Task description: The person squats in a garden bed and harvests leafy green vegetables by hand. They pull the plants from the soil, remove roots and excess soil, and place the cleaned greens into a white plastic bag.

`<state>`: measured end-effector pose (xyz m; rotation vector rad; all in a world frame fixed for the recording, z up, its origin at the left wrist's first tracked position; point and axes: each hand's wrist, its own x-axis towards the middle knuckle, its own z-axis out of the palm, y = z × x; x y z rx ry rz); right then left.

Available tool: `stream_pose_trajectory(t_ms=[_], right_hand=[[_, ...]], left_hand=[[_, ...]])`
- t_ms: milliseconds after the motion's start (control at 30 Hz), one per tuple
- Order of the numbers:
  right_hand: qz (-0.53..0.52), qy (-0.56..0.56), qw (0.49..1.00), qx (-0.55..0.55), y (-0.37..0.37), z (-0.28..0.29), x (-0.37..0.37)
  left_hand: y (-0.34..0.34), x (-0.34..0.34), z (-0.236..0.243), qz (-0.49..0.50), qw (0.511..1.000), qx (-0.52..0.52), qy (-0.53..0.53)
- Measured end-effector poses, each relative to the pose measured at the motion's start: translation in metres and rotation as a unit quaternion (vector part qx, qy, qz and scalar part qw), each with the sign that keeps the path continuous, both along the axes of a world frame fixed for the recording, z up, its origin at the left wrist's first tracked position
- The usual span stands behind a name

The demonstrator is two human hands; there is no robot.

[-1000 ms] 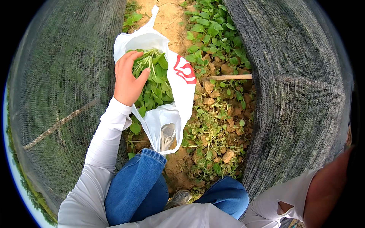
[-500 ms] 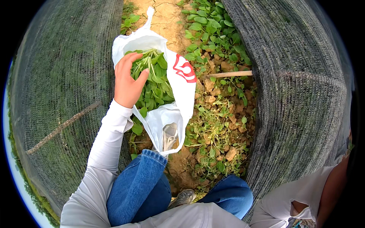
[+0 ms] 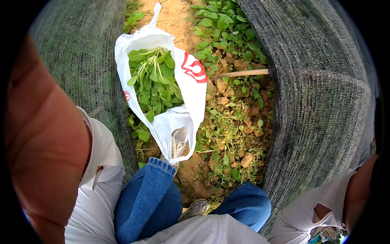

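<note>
My left hand (image 3: 46, 154) is raised close at the left edge, large and dark, with its fingers out of sight. It is away from the bag. My right hand (image 3: 360, 195) shows only in part at the lower right rim, its fingers hidden. A white plastic bag (image 3: 191, 99) with red printed marks lies open on the ground in front of me. Inside is a heap of leafy greens (image 3: 158, 83), pale stems toward the top. One bag handle loops over my shoe (image 3: 178, 144); neither hand is seen touching the bag.
Dark shade netting (image 3: 317, 105) rises on the right, with more netting (image 3: 87, 61) on the left. Green leafy plants (image 3: 221, 20) grow along the right bed. A thin stick (image 3: 243, 73) crosses it above clods and small seedlings. My jeans-clad knees (image 3: 150, 195) are bent below.
My left hand has left the greens in the bag and come back and up toward the left edge. The bag appears slightly shifted left and upward in view.
</note>
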<state>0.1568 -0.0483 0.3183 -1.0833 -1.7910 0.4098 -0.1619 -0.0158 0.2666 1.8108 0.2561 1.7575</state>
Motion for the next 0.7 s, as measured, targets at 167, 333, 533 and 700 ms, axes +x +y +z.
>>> stream_pose_trajectory(t_ms=[167,333,533,700], right_hand=[[-0.033,-0.012,0.997,-0.062,-0.006,-0.019,-0.003],[-0.095,-0.12,0.942,-0.297,-0.028,-0.101,0.003],[-0.067,-0.243,0.903,-0.347,-0.063,-0.147,0.014],[-0.051,-0.216,0.902,-0.37,-0.071,-0.161,0.0]], left_hand=[[0.001,0.003,-0.004,-0.02,1.0,0.02,-0.006],[-0.007,-0.003,-0.006,-0.011,1.0,0.023,0.003],[-0.008,-0.001,-0.003,-0.013,0.999,0.032,-0.002],[-0.011,-0.005,-0.007,-0.005,1.0,0.023,0.003]])
